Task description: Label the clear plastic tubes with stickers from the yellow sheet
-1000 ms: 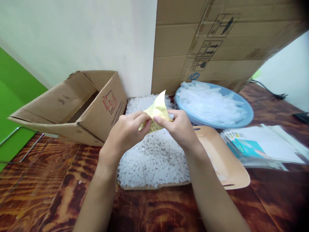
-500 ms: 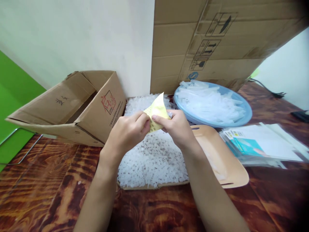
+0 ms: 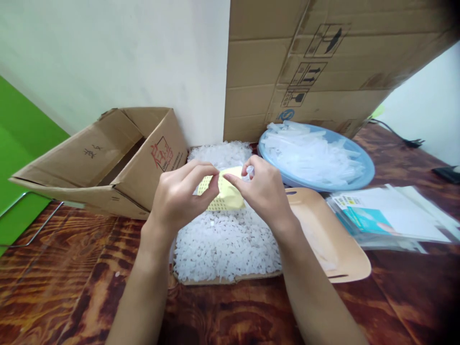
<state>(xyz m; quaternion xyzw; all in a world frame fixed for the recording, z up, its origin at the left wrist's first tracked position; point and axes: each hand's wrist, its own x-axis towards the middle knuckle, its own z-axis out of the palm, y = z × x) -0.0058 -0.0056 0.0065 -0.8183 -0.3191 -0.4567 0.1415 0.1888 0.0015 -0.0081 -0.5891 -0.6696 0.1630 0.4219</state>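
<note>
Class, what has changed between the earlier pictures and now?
The yellow sheet, earlier held up, has dropped lower and flatter beneath the left hand and right hand, apparently released. The right hand still holds a clear piece. Open box, blue basin and tan tray stayed put.

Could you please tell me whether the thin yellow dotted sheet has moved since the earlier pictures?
Yes: the thin yellow dotted sheet sits lower in the view and slightly farther left, away from the round blue plastic basin.
</note>
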